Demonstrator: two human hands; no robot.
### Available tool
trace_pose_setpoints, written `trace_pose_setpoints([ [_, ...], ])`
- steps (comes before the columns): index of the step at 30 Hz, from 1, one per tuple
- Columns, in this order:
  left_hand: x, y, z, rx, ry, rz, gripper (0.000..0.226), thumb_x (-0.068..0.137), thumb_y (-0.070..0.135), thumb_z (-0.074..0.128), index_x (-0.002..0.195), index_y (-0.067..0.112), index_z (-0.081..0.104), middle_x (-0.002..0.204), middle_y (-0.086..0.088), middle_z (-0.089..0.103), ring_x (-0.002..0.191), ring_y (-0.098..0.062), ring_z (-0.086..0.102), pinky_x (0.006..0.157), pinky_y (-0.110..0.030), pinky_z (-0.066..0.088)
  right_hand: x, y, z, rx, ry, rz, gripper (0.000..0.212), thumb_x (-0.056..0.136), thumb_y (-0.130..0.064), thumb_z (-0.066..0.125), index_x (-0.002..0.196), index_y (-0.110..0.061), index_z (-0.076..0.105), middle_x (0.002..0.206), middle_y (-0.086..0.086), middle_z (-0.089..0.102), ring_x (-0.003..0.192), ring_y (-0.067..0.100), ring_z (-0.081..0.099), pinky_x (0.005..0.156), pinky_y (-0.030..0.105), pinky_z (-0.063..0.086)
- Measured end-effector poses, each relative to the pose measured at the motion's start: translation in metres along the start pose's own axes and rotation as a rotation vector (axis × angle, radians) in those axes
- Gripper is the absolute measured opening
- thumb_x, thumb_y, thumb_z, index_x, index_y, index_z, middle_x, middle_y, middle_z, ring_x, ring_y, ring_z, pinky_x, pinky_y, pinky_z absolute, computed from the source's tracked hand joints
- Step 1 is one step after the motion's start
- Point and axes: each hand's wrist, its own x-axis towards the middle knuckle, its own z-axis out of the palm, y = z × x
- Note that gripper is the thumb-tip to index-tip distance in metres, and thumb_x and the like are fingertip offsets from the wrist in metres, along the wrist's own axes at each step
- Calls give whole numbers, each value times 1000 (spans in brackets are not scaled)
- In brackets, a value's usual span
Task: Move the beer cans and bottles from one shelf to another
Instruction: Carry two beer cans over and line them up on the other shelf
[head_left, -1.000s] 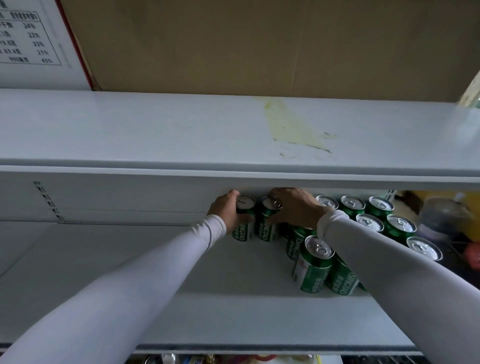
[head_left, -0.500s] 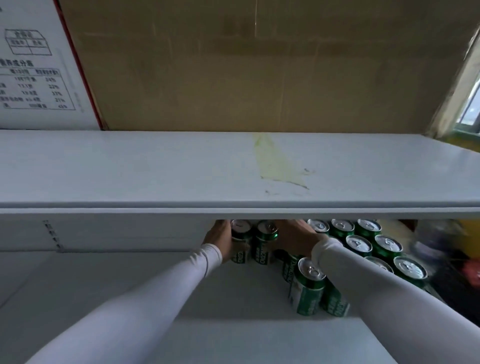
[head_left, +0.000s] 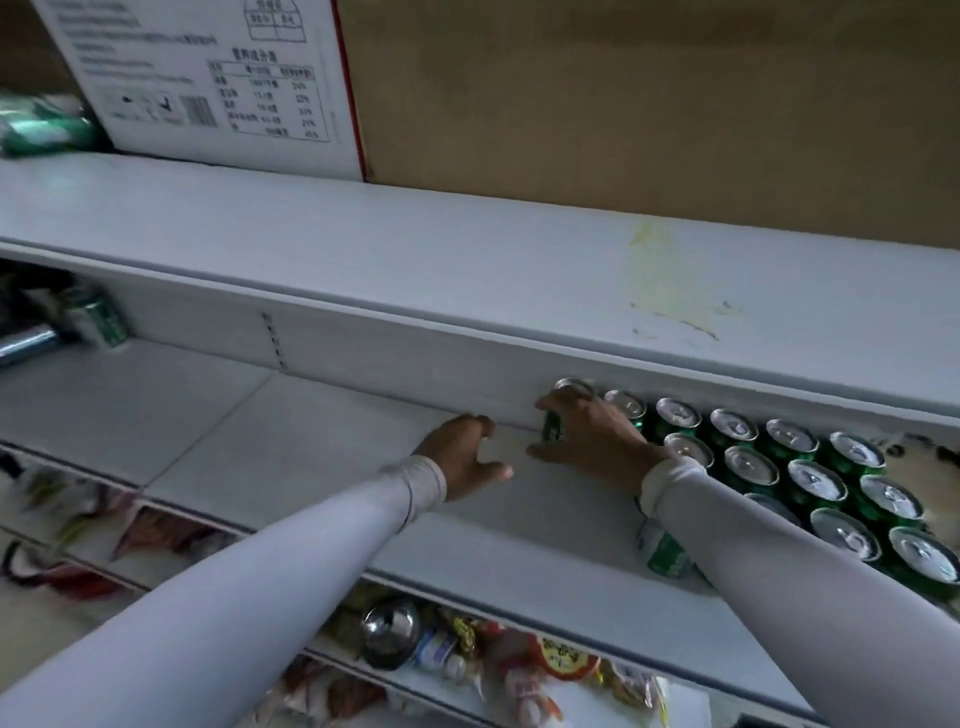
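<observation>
Several green beer cans with silver tops stand in rows on the right of the white middle shelf. My right hand reaches under the upper shelf and curls its fingers round the back-left green can of the group. My left hand hovers just left of it, over bare shelf, fingers loosely curled and holding nothing. Another green can stands far left on the same shelf.
A brown cardboard box and a white printed box sit on the upper shelf. The shelf below holds snack packets and a metal bowl. A silver cylinder lies at the far left.
My left hand has let go of its can and pulled back to the left, empty. My right hand stays at the back-left can. The view has swung left and down.
</observation>
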Motion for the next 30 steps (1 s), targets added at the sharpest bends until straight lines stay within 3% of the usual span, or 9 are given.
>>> trace_pose_setpoints([
  [11,-103,-145,-81,2,111,-144,67,82,48,66,137,16,45,136,-2,49,123,-19,50,103,-27,39,51,-172,60,-23,-171,-164,67,85,-56,65,140,-22,47,145,-1,47,128,20,48,106,31,38],
  [16,-175,-262,-149,-17,163,-228,68,81,51,66,136,15,47,134,-4,50,121,-21,52,101,-31,42,97,-311,97,-34,-190,-270,67,86,-56,64,142,-23,46,143,-1,49,126,18,49,101,28,38],
  [23,-300,-414,-253,13,249,-432,50,83,44,66,123,17,56,119,-2,56,113,-22,55,90,-28,44,146,-517,159,-46,-260,-485,62,89,-48,64,141,-18,49,141,3,52,126,21,51,103,30,40],
  [30,-349,-512,-311,-81,402,-572,60,82,39,70,132,12,51,133,-5,54,121,-19,53,100,-29,44,216,-619,176,-4,-280,-525,65,88,-52,64,141,-17,48,141,4,53,125,21,52,104,35,43],
])
